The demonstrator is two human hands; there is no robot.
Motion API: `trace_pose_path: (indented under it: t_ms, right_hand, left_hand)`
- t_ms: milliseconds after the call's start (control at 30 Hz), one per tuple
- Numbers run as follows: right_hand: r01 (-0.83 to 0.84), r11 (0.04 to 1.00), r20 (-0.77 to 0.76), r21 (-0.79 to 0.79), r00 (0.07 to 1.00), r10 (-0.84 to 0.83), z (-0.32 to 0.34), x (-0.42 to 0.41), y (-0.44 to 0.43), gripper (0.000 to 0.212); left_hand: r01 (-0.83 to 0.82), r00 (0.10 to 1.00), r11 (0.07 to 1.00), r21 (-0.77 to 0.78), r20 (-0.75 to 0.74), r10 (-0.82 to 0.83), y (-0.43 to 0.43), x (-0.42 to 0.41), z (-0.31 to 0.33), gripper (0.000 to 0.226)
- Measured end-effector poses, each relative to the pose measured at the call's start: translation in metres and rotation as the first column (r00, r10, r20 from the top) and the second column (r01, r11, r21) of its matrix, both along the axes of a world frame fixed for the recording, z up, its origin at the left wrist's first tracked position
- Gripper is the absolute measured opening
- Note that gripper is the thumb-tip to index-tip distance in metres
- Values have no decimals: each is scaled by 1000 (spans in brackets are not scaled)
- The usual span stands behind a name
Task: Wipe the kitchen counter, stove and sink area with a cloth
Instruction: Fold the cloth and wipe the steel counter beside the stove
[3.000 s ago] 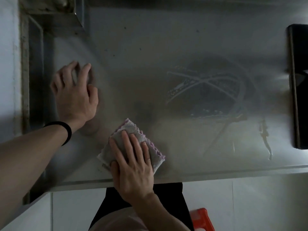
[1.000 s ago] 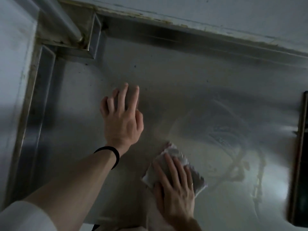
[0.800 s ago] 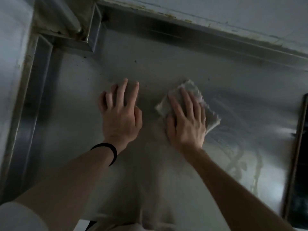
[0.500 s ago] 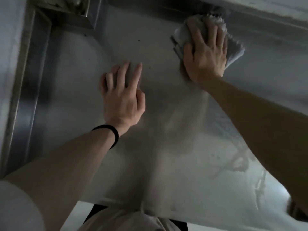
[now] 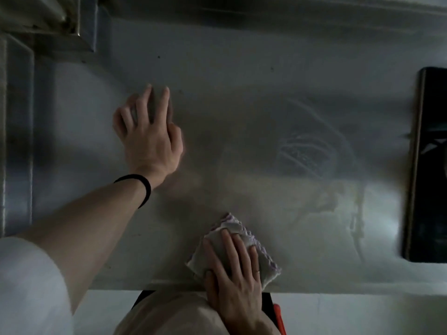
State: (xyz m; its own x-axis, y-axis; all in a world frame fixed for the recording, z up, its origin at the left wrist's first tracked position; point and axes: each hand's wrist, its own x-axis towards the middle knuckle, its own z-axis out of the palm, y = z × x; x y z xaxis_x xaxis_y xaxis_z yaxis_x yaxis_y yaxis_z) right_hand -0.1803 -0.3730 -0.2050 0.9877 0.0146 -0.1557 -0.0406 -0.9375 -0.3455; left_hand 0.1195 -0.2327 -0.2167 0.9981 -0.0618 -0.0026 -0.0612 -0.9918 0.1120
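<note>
– Cloth [image 5: 237, 226] position is asked about first, and the reason for it.
– It is found at lower centre of the frame, laid flat on the counter [image 5: 242, 81] just short of the front edge. It is pinned there by the right hand [image 5: 232, 274], whose fingers are stretched straight over it and pressed down; nothing is gripped. A flat palm is judged to be used so that pressure is spread across the whole folded pad during a wiping stroke.
– And the left hand [image 5: 147, 136]?
– It is set at centre left, well apart from the cloth, fingers spread and slightly arched, tips on the metal, nothing held. It is probably planted as a brace while the body is leaned forward. A black band [image 5: 139, 187] is worn on that wrist.
– What can be said of surfaces?
– The counter is seen as dull, smooth steel, with a raised rim [image 5: 84, 27] at upper left. Curved damp streaks [image 5: 309, 153] are seen at centre right, so that patch is judged already wiped. The cloth is soft, pale and folded into a rough square, with a nubby, purple-tinged edge. The stove [image 5: 430, 165], a glossy black slab, is cut off at the right edge; whether it has been wiped cannot be told. No sink is shown.
</note>
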Motion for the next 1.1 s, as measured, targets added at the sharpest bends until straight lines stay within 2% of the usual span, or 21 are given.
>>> trace_pose_path:
  t_ms: [100, 200, 367, 467, 567, 667, 767, 833, 933, 1000, 1100]
  right_hand:
    - [-47, 999, -1, -1, 999, 47, -2, 15, -7, 58]
    - [-90, 996, 72, -9, 993, 90, -5, 62, -31, 52]
    - [21, 998, 176, -62, 984, -10, -5, 196, -106, 54]
    - [26, 995, 155, -99, 988, -10, -4, 262, -141, 55]
    - [71, 992, 134, -104, 989, -57, -8, 292, -145, 58]
    - [233, 967, 166, -105, 962, -214, -12, 276, -114, 57]
    - [310, 947, 157, -80, 942, -295, -12, 212, -60, 57]
    - [302, 953, 112, -29, 948, -297, -9, 153, -10, 59]
    - [182, 982, 42, 39, 982, -184, -4, 81, 71, 60]
    - [152, 987, 26, 50, 988, -154, -3, 65, 100, 57]
    - [137, 987, 47, 81, 989, -141, -4, 65, 93, 55]
  left_hand:
    - [-14, 1000, 1000, -2, -5, 14, -1, -1, 0, 66]
    - [-19, 1000, 1000, -10, -4, 19, -2, -1, 1, 67]
    - [-7, 999, 1000, -14, 31, 7, 0, -1, 0, 66]
    - [-14, 1000, 999, -37, 26, 15, -2, -1, -2, 65]
    - [-37, 999, 999, -30, 20, 37, -2, 2, -4, 64]
    - [-12, 999, 999, -30, 44, 13, 1, -1, -5, 65]
    - [-4, 999, 1000, -20, 53, 5, 2, -3, -3, 65]
    - [-10, 999, 1000, -27, 40, 11, 1, -3, -2, 65]
    - [1, 998, 1000, -24, 59, 0, 1, -1, -5, 63]
    - [2, 998, 1000, -9, 70, -1, 3, 0, -8, 63]
    - [-10, 996, 1000, 11, 87, 9, 5, 1, -12, 63]
